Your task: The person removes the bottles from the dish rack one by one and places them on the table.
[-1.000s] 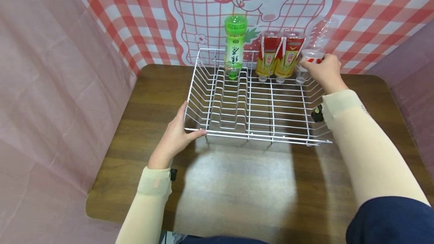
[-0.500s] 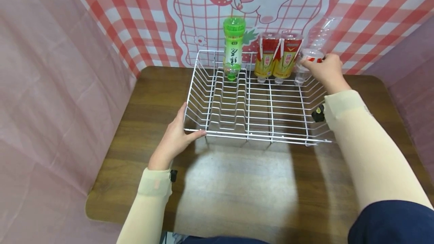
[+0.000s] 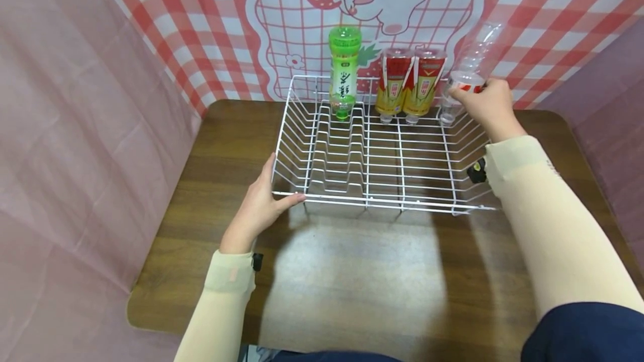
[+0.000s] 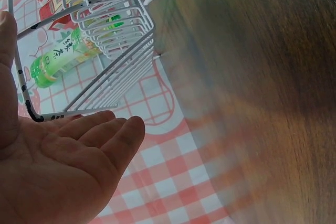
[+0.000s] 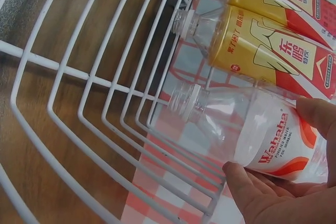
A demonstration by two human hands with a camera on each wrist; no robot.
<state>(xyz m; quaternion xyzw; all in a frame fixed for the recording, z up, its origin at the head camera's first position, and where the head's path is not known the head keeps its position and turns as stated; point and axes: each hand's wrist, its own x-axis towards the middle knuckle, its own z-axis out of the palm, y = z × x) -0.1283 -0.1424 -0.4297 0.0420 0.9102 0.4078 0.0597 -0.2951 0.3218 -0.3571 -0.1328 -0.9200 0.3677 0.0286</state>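
Note:
A white wire dish rack (image 3: 384,201) stands on the wooden table. My right hand (image 3: 490,102) grips a clear plastic water bottle (image 3: 480,46) at the rack's back right corner. In the right wrist view, fingers and thumb span its label (image 5: 281,142). The bottle is upside down, its capless neck pointing into the rack, leaning right. My left hand (image 3: 256,205) rests at the front left corner, thumb over the front rim, straight fingers along the outer side. Two red-and-yellow drink bottles (image 3: 394,88) and a green tea bottle (image 3: 344,68) stand upside down along the back.
Wooden tabletop (image 3: 352,272) lies in front of the rack and at both sides. A red-and-white checked cloth (image 3: 201,21) hangs right behind it. Pink curtain (image 3: 65,127) borders the left side.
The right hand and the water bottle have shifted slightly right, away from the red-and-yellow bottles. The left hand stays at the rack's corner. The head view has shifted a little.

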